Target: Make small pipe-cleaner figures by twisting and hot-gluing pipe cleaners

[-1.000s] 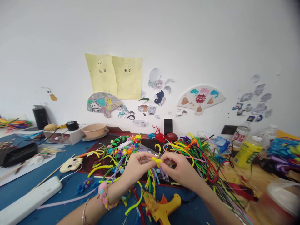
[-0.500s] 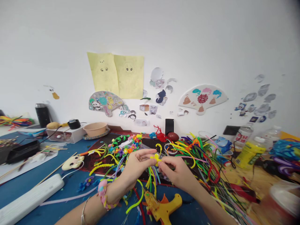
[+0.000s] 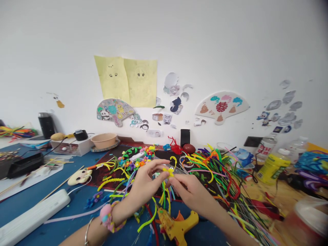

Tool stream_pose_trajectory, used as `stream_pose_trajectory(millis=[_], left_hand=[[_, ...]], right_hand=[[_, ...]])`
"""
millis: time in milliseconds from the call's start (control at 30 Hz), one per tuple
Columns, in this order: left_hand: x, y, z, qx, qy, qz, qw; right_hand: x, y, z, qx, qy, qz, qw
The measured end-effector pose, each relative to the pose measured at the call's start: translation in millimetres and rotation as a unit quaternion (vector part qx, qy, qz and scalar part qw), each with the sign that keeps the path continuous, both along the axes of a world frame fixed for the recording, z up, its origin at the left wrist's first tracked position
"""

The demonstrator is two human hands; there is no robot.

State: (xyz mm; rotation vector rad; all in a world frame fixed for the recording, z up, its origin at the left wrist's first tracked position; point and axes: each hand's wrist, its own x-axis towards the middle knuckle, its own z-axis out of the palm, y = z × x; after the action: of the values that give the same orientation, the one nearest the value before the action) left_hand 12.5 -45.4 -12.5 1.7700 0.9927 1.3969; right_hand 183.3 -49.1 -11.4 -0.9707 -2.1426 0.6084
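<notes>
Left hand: the left hand (image 3: pixel 146 182) is held up in the lower centre of the frame, its forearm entering from the lower left. The wrist is bent back, and the thumb and forefinger are stretched forward and closed in a pinch on the yellow pipe-cleaner piece (image 3: pixel 168 172). The other fingers are loosely curled.
Right hand: the right hand (image 3: pixel 191 192) is brought in from the lower right with its back turned up toward the camera. Its fingertips are pressed together on the same piece from below and to the right — a pinch as well.
Yellow piece: it is held clear of the table at the centre of the frame, between the fingertips of both hands. A bundle of coloured stems (image 3: pixel 165 196) hangs beneath it.
Left wrist: a pink fluffy band (image 3: pixel 109 216) and a thin bangle (image 3: pixel 87 231) are worn on it.
Below the hands: a yellow glue gun (image 3: pixel 179 228) is laid on the blue table (image 3: pixel 64 232) at the bottom centre.
Right of the hands: a pile of coloured pipe cleaners (image 3: pixel 220 171) is spread toward the right — near the right hand.
Lower left: a white power strip (image 3: pixel 33 217) is laid there, with a cream mask (image 3: pixel 79 177) above it, well apart from the hands.
</notes>
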Motion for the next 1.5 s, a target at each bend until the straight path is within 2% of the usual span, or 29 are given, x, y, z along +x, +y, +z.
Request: stream_pose_trajectory(millis=[67, 167, 400, 500, 600, 667, 733, 800, 867, 933, 1000, 1067, 1167, 1300, 1367, 1500], left_hand=[[-3, 1, 5.2, -0.013, 0.003, -0.038, 0.999], [-3, 0, 8.9, -0.014, 0.019, -0.065, 0.998], [4, 5, 5.1, -0.11, -0.027, -0.099, 0.989], [5, 7, 2.2, -0.073, 0.026, -0.079, 0.994], [5, 5, 1.2, 0.009, 0.106, -0.01, 0.994], [5, 3, 0.9, 0.055, 0.15, 0.023, 0.987], [5, 1, -0.3, 0.082, 0.173, 0.037, 0.981], [4, 1, -2.2, 0.094, 0.18, 0.045, 0.978], [4, 1, -3.6, 0.099, 0.183, 0.05, 0.977], [4, 0, -3.8, 0.095, 0.184, 0.053, 0.977], [5, 0, -3.1, 0.077, 0.176, 0.051, 0.98], [6, 1, -2.5, 0.052, 0.148, 0.037, 0.987], [6, 2, -2.1, 0.029, 0.102, 0.018, 0.994], [1, 5, -0.6, 0.077, 0.162, 0.026, 0.983], [0, 4, 0.4, 0.103, 0.212, 0.025, 0.971], [1, 1, -0.3, 0.121, 0.27, 0.031, 0.955]], right_hand=[[8, 1, 6.0, -0.038, 0.018, 0.011, 0.999], [13, 4, 8.6, -0.048, 0.082, -0.03, 0.995], [-3, 5, -3.3, -0.022, 0.167, -0.069, 0.983], [-3, 7, -5.9, -0.041, 0.199, -0.073, 0.976], [0, 9, -5.0, -0.032, 0.153, -0.061, 0.986], [1, 9, -4.6, 0.014, 0.102, -0.072, 0.992], [-1, 7, -6.1, 0.101, 0.053, -0.1, 0.988], [-4, 4, -9.9, 0.226, 0.011, -0.13, 0.965], [-7, 3, -14.7, 0.345, -0.032, -0.152, 0.926], [-11, 2, -18.5, 0.401, -0.054, -0.159, 0.901], [-14, 1, -20.2, 0.371, -0.021, -0.162, 0.914], [-16, 0, -20.3, 0.301, 0.057, -0.17, 0.936], [-17, -1, -17.9, 0.204, 0.145, -0.162, 0.954], [-12, 2, -10.4, 0.092, 0.181, -0.1, 0.974], [-7, 4, -5.7, 0.097, 0.163, -0.08, 0.979], [-1, 4, 0.7, 0.204, 0.078, -0.081, 0.973]])
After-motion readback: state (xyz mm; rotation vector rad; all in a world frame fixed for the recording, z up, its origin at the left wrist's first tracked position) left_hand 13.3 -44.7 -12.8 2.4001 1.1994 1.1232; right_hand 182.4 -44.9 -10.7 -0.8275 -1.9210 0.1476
